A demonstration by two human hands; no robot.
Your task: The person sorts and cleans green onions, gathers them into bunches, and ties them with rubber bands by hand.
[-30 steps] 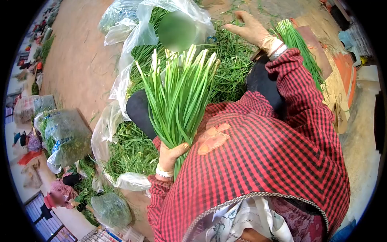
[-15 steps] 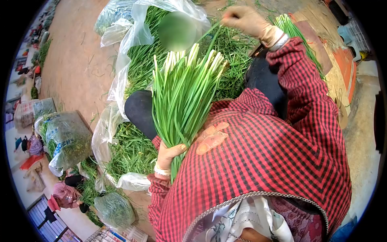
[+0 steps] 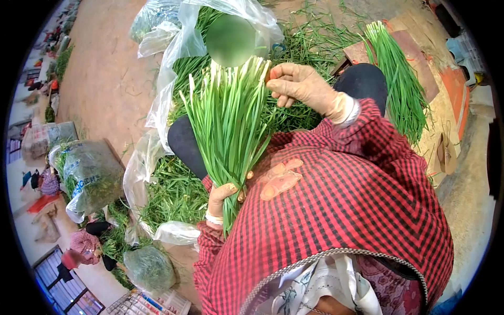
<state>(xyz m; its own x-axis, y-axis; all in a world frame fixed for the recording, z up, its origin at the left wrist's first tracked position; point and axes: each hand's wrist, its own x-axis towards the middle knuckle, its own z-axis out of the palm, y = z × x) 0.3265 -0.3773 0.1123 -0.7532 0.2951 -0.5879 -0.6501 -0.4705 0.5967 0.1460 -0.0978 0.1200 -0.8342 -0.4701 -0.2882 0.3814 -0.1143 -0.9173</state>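
A thick bunch of garlic chives stands up in front of my chest, pale cut ends at the top. My left hand, in a thin tan glove, is wrapped round the lower, leafy part. At the pale ends on the right side, my gloved right hand has its thumb and forefinger closed together, an orange-red patch showing at the forefinger tip. What lies between those fingertips is too small to make out. Behind the bunch, loose chives lie on clear plastic sheeting.
Another chive bunch rests on a board at the right. Stuffed plastic bags stand at the left on the brown floor. A co-worker sits at the lower left. My knees flank the pile.
My right hand has come down and left, from beyond the bunch with a single strand to beside the pale ends. The bunch has shifted slightly left and its ends spread wider.
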